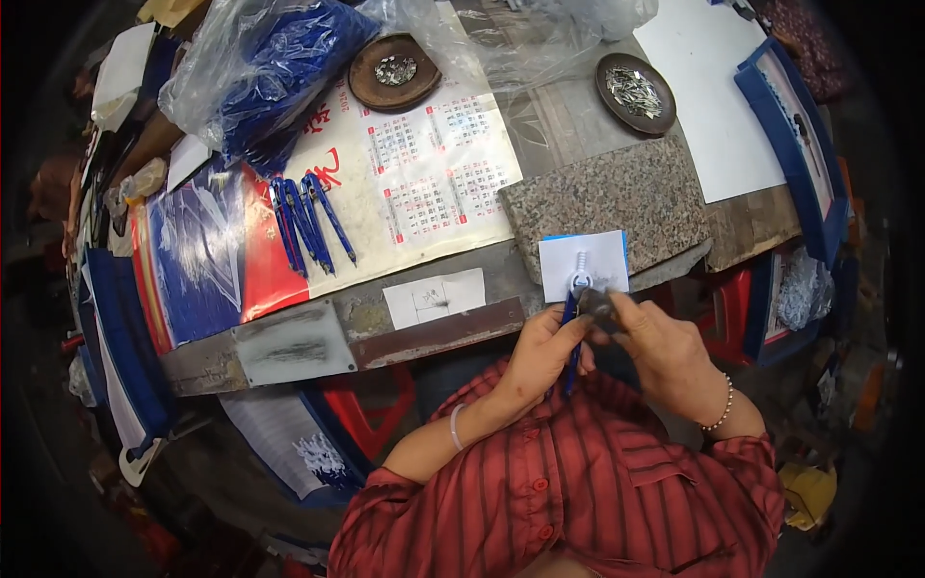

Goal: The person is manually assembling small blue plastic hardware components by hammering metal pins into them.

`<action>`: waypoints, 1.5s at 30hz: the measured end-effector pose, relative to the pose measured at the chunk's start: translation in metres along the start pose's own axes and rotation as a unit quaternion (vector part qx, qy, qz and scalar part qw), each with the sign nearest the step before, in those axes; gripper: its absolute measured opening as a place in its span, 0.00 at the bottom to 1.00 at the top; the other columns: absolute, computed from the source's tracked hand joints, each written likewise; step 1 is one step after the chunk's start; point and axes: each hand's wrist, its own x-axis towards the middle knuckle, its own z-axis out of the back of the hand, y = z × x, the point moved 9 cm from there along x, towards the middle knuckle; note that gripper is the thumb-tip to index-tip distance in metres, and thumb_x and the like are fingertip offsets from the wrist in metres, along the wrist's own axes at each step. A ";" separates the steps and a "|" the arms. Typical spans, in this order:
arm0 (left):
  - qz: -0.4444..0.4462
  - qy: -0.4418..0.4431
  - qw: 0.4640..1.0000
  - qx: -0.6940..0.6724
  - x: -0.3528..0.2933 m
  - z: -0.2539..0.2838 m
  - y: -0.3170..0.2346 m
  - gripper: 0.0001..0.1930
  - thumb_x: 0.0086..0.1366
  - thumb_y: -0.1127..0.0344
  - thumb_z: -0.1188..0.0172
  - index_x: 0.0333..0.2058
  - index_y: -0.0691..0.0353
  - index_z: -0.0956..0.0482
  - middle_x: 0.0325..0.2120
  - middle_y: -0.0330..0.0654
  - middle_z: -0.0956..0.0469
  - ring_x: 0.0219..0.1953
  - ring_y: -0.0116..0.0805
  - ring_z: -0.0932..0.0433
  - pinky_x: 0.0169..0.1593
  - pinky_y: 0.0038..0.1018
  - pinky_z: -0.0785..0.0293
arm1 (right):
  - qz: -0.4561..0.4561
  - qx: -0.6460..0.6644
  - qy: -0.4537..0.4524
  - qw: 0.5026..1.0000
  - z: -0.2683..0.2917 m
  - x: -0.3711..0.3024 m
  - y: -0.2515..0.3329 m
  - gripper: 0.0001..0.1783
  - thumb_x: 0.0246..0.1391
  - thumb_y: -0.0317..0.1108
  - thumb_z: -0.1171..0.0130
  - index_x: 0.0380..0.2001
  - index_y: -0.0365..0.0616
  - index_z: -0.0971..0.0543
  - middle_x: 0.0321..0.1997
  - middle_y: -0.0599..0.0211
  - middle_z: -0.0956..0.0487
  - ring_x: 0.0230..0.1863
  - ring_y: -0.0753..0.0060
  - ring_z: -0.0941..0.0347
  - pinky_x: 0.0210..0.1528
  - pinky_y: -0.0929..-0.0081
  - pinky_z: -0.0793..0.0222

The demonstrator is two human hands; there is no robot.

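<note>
My left hand is closed round a slim blue pen-like piece, held upright at the table's front edge. My right hand grips a dark rounded piece right beside it; its exact kind is blurred. Just beyond my fingers lies a white pad with a blue edge, on the corner of a speckled stone slab. On the pad is a small white ring-shaped part with a ribbed stem, touching or very near the blue piece's top. Several similar blue pen-like pieces lie in a row at left.
A brown dish of small metal bits and a dark dish of thin metal pieces stand at the back. A clear bag of blue parts sits far left on a calendar sheet. Blue-edged trays flank the table.
</note>
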 end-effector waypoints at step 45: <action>0.033 -0.011 0.999 0.038 0.003 0.002 0.000 0.11 0.67 0.65 0.50 0.41 0.67 0.28 0.27 0.43 0.22 0.20 0.24 0.27 0.24 0.19 0.31 | -0.090 -0.009 0.069 0.994 -0.018 -0.009 -0.024 0.28 0.49 0.23 0.45 0.56 0.37 0.35 0.34 0.55 0.23 0.32 0.56 0.23 0.29 0.68 0.28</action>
